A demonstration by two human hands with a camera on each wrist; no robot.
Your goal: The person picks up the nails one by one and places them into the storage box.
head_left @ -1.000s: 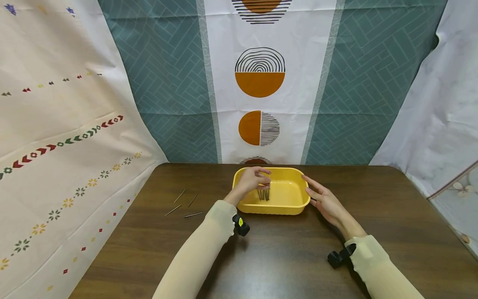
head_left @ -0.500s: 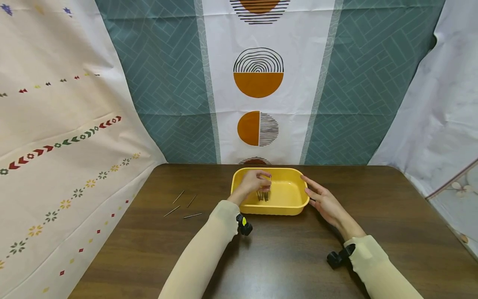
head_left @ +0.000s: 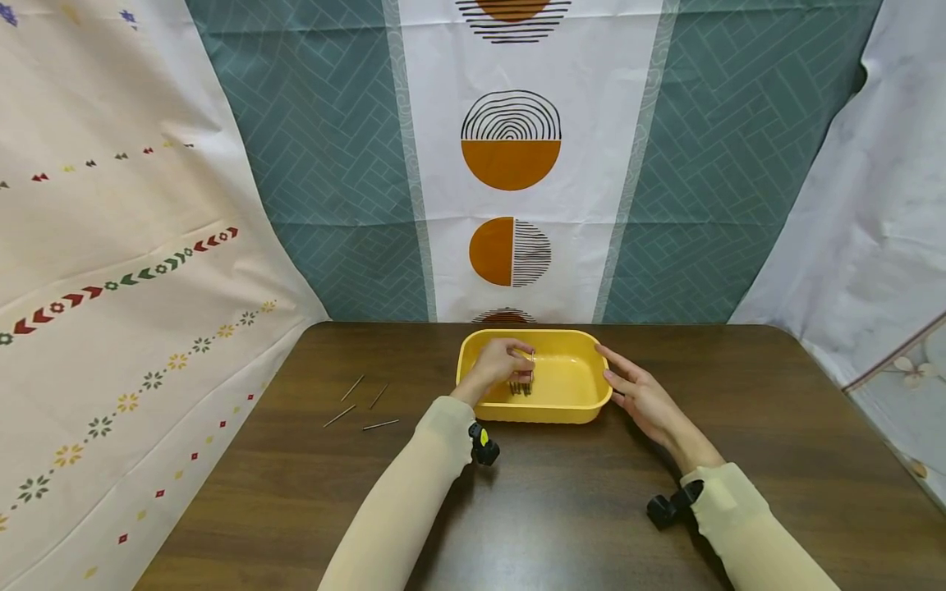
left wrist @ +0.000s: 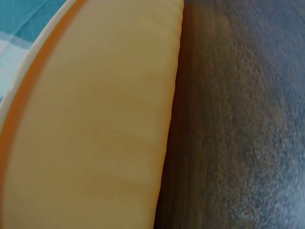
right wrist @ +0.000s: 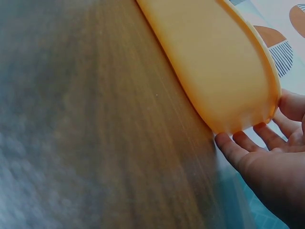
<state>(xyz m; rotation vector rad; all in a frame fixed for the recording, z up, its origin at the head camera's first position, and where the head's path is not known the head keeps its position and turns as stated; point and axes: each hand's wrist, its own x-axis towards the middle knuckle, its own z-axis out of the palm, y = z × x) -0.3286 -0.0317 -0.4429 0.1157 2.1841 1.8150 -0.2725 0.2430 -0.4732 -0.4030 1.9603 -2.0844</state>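
A yellow rectangular tray (head_left: 547,414) stands on the table, with several thin metal rods (head_left: 521,388) inside its left half, partly hidden by my left hand (head_left: 493,367). That hand reaches over the tray's left side and pinches one thin metal rod (head_left: 533,358), held roughly upright above the others. The rods are too small to tell their exact kind. My right hand (head_left: 646,406) touches the outside of the tray's right end. In the right wrist view its fingertips (right wrist: 222,138) press the tray's outer wall. The left wrist view shows only the tray's side (left wrist: 90,119) and tabletop.
Several more thin metal rods (head_left: 339,416) lie spread on the brown wooden table (head_left: 562,509), left of the tray. Patterned cloth (head_left: 510,164) hangs behind the table's far edge, with more cloth at both sides.
My left hand has lowered slightly into the tray with the pinched rod. The right hand stays at the tray's right end. The rods on the table lie as before.
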